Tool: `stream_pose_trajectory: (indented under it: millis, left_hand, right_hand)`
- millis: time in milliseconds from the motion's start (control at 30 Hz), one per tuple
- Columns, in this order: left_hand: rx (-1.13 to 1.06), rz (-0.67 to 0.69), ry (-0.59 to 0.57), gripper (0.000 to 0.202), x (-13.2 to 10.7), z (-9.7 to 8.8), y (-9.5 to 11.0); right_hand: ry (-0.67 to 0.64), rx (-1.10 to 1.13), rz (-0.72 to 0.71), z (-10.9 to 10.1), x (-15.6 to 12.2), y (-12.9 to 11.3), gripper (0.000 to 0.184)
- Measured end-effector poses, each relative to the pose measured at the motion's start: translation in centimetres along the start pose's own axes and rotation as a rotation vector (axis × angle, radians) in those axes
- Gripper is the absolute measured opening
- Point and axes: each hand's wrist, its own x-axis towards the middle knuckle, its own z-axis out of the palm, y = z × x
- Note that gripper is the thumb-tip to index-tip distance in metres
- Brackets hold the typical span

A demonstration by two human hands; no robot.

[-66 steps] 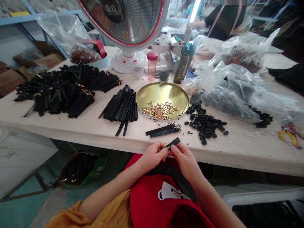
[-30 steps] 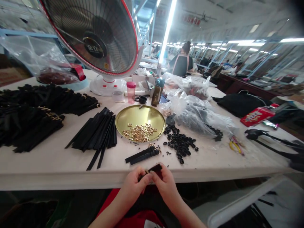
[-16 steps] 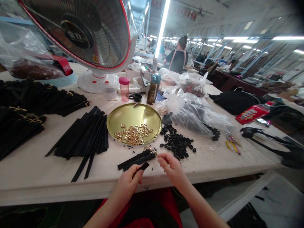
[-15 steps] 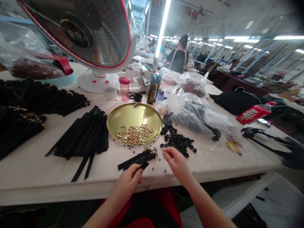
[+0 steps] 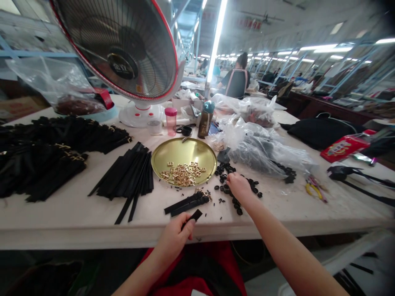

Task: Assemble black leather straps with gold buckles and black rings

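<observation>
A black strap point(image 5: 195, 215) is gripped in my left hand point(image 5: 179, 230) at the table's front edge, its end sticking out past the thumb. My right hand point(image 5: 239, 187) reaches into a pile of small black round pieces point(image 5: 237, 205); its fingers are bent down among them, and what they pinch, if anything, is hidden. Two black straps with gold buckles point(image 5: 188, 203) lie just beyond my left hand. Behind these sits a round gold tray point(image 5: 163, 153) holding a heap of small gold buckles point(image 5: 182, 173). Left of the tray is a fanned stack of black straps point(image 5: 125, 176).
A large fan point(image 5: 123, 65) stands at the back left, beside heaped finished straps point(image 5: 40, 164). Behind the tray are a pink-lidded cup point(image 5: 170, 121) and a dark bottle point(image 5: 205, 120). Plastic bags point(image 5: 256, 144), yellow-handled snips point(image 5: 314, 190) and a red bottle point(image 5: 345, 146) occupy the right side.
My right hand has moved forward and right, from near the front straps to the black round pieces. My left hand keeps its grip on the strap. The whole view has shifted slightly.
</observation>
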Motion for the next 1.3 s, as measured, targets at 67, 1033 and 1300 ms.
stream_pose_trajectory:
  millis: [67, 1033, 1300]
  left_hand:
    - [-0.008, 0.019, 0.003, 0.028, -0.6, 0.2, 0.3]
    - [-0.06, 0.09, 0.078, 0.025, 2.9, -0.8, 2.2]
    - [0.027, 0.088, 0.091, 0.026, 3.5, 0.1, 1.5]
  right_hand:
    - [-0.01, -0.003, 0.022, 0.1, 0.0, 0.3, 0.019]
    - [-0.249, 1.462, 0.102, -2.3, -4.4, -3.7, 0.026]
    - [-0.227, 2.061, 0.324, -1.3, -8.0, -9.3, 0.025]
